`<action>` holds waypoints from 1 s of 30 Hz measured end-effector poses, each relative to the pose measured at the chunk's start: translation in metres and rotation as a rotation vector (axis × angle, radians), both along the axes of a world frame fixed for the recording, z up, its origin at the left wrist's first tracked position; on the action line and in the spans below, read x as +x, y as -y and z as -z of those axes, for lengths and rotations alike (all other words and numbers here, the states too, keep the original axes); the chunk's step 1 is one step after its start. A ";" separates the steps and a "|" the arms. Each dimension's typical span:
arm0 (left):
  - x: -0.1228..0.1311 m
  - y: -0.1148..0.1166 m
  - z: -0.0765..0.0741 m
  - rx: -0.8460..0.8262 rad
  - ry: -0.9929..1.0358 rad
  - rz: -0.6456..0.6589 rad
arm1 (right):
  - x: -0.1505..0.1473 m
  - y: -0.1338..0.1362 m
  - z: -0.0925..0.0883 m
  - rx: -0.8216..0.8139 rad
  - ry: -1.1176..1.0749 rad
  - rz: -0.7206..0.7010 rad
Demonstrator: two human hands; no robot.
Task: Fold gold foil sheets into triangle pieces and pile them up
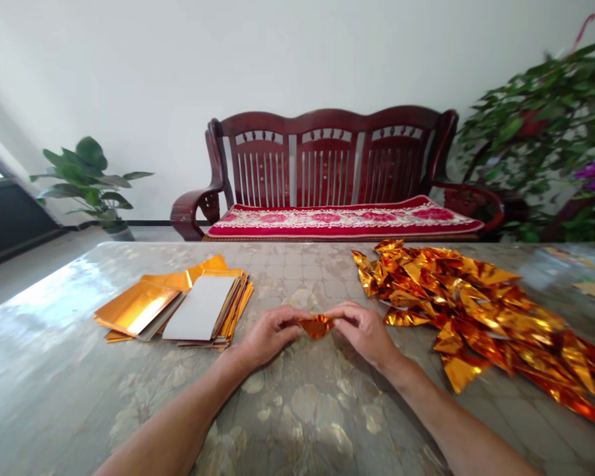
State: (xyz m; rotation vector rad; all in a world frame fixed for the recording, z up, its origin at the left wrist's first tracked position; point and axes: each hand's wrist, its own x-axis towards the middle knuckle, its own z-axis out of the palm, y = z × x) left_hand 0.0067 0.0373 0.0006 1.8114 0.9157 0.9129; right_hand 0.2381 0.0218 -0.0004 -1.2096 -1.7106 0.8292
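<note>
A small folded piece of gold foil paper (pixel 317 325) rests just above the table (pixel 297 410) between both hands. My left hand (pixel 268 336) pinches its left end with curled fingers. My right hand (pixel 363 330) pinches its right end the same way. To the left of my left hand lies a stack of flat gold foil sheets (pixel 178 305), one turned white side up. On the right spreads a pile of folded gold foil pieces (pixel 480 311), reaching toward the table's right edge.
A dark red wooden bench (pixel 327 165) with a red patterned cushion stands behind the table. A potted plant (pixel 86 178) is on the floor at the left, and a leafy plant (pixel 540 132) with purple flowers at the right. Blurred papers lie at the far right.
</note>
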 end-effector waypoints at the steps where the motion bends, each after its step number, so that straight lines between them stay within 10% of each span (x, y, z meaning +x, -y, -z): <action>1: -0.001 0.000 0.000 0.041 -0.025 -0.001 | 0.002 0.000 -0.001 -0.051 -0.035 -0.028; 8: -0.005 -0.004 0.007 0.165 -0.082 -0.108 | 0.008 -0.001 -0.002 -0.295 -0.202 -0.237; 30: 0.000 0.010 0.008 0.223 -0.276 0.057 | 0.002 0.006 0.015 0.169 0.161 -0.198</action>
